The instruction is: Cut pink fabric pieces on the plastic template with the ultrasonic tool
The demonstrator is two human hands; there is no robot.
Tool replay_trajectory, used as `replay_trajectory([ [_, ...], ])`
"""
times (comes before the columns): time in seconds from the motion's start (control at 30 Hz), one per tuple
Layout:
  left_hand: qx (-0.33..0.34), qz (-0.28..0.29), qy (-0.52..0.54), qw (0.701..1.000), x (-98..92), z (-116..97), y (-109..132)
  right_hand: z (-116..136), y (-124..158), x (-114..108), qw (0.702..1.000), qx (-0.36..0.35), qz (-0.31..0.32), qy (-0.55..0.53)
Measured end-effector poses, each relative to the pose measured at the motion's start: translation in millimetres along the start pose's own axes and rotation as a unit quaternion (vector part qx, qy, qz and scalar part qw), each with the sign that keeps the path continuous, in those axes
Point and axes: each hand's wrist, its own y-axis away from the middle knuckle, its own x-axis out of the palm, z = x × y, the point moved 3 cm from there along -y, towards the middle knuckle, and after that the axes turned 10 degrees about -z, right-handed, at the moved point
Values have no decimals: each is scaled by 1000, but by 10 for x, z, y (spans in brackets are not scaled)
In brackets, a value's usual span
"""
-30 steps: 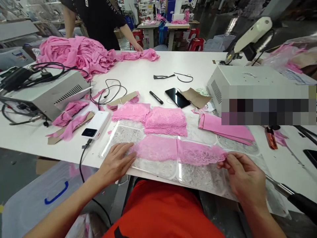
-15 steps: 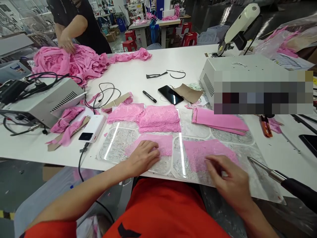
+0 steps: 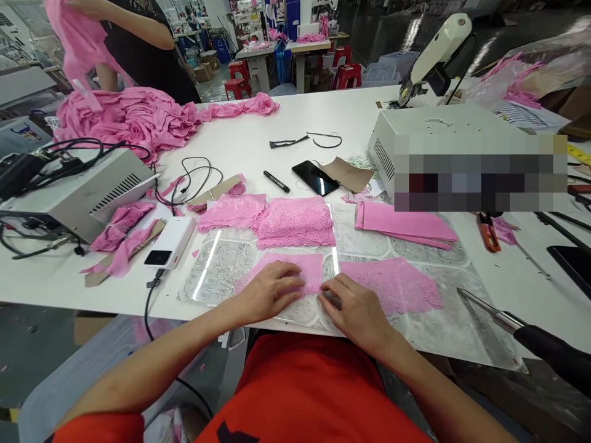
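Note:
My left hand (image 3: 272,290) rests palm down on a thin pink lace piece (image 3: 314,266), its fingers stretched over the fabric. At that piece's lower right corner, the thumb and fingertips of my right hand (image 3: 353,311) come together on the edge. A second pink lace piece (image 3: 401,286) lies flat just right of my right hand. Both pieces lie on a clear plastic mat (image 3: 210,280). Behind them are a stack of folded pink lace (image 3: 295,221) and a stack of smooth pink fabric (image 3: 406,224).
A black-handled metal-tipped tool (image 3: 508,320) juts in from the right. Grey boxes (image 3: 443,123) flank the table, with cables and a white power bank (image 3: 170,243) at left. A phone (image 3: 315,177) and marker (image 3: 276,181) lie behind. Across the table, a person (image 3: 143,55) lifts pink fabric.
My right hand has moved left, from the right lace piece to the corner of the left one. My left hand stays put. The other person has raised some pink fabric from the pile.

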Motion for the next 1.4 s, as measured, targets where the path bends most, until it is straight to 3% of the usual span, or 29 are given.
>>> replay_trajectory([
  [0.23, 10, 12, -28, 999, -10, 6, 10, -63, -182, -89, 981, 120, 75, -134],
  [0.37, 42, -1, -43, 998, -21, -22, 32, -127, -134, -154, 973, 150, 101, -143],
  [0.6, 80, 16, -88, 993, 69, -92, -76, -59, -155, -37, 993, 82, 71, -43],
  [0.8, -67, -25, 60, 996, 94, 24, -119, -76, -183, -129, 991, 80, 20, -109],
  [0.9, -130, -23, 107, 985, 105, 79, -123, 8, -111, -111, 994, 7, 7, -111],
  [1.03, -175, -14, 130, 976, 118, 107, -149, 127, -80, 17, 996, -83, -44, -7],
  [1.2, -175, -8, 131, 976, 111, 111, -182, 176, -185, 134, 986, -135, -78, 66],
  [1.4, -163, -11, 127, 978, 96, 82, -151, 182, -152, -5, 980, -165, -80, 81],
])
